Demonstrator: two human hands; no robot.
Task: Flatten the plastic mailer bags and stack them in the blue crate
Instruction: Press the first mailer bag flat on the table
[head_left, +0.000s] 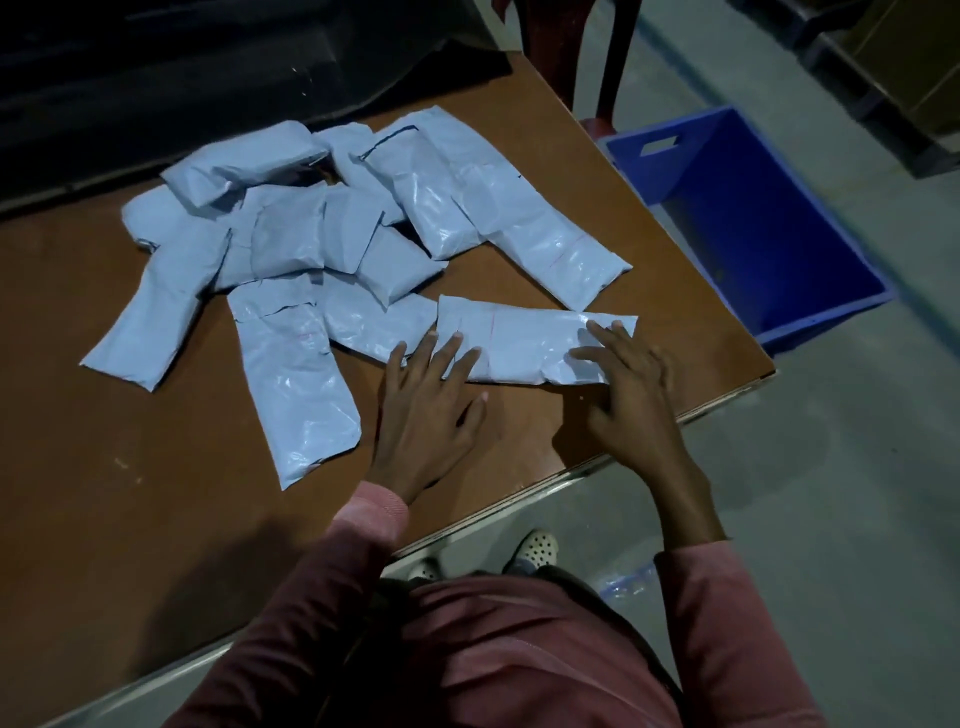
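Mailer bag, pale blue, glossy and creased, lies at 4 o'clock on the worktop, pressed under the straight, released fingers of left hand and right hand.

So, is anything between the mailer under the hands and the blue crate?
Nothing visible. The mailer lies near the right corner of the table, with the left hand and right hand flat on it. The blue crate stands on the floor past that edge, open-topped; only bare tabletop lies between.
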